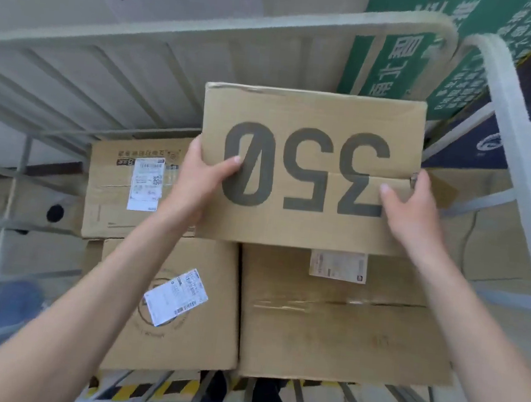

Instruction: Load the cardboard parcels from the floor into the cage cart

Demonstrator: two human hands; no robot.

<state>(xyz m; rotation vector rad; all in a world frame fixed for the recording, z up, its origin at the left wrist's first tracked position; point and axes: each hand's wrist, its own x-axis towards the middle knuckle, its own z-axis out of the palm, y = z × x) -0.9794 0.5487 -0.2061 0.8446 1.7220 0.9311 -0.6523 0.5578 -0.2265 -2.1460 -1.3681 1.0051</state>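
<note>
On the left, the white-barred cage cart (176, 33) is standing with its side wall running along the parcels inside. A labelled parcel (109, 192) is lying at the far left of the load, and a second parcel (181, 316) with a tilted white label is sitting nearer. The left hand (201, 175) is gripping the left edge of the box marked 350 (303, 230), thumb lying on the printed face over the zero, fingers curling behind out of sight. That box is being held inside the cart above the stacked parcels; whether it is touching them cannot be told. Below it, a wide taped parcel (336, 330) is filling the near right. The right hand (409, 208) is clasping the box's right edge, thumb pressing beside the three. Green signs (384, 60) are showing behind the far right corner.
</note>
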